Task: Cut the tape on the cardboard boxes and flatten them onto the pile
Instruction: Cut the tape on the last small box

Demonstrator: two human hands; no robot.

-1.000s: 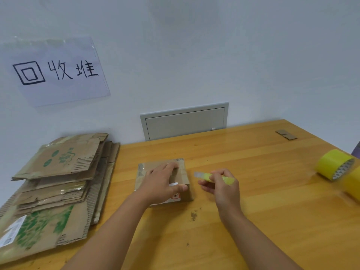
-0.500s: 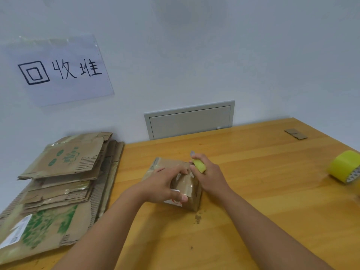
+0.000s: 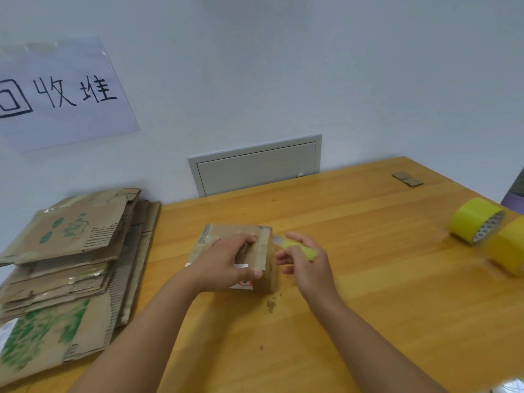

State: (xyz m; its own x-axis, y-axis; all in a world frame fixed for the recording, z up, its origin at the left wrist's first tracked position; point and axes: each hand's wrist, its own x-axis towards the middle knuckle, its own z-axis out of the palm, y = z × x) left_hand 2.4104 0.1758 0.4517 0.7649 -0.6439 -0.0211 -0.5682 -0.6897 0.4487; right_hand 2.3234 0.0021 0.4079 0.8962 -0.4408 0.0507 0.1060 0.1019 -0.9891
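Observation:
A small taped cardboard box (image 3: pixel 262 245) stands in the middle of the wooden table (image 3: pixel 368 279). My left hand (image 3: pixel 224 262) lies over its top, fingers curled onto the taped seam and thumb on the near right corner. My right hand (image 3: pixel 306 262) holds a yellow-green utility knife (image 3: pixel 297 246) just right of the box, its blade tip close to the box's upper right edge. A pile of flattened cardboard boxes (image 3: pixel 68 265) lies at the table's left end.
Two rolls of yellow tape (image 3: pixel 476 221) sit near the right edge of the table. A small cardboard scrap (image 3: pixel 407 179) lies at the far right corner. Cardboard crumbs (image 3: pixel 270 304) dot the table in front of the box. A grey wall panel (image 3: pixel 255 165) stands behind.
My right hand with the knife went onto the box's top, then drew back to the box's right side. The box, tilted half a second ago, sits flat again under my left hand.

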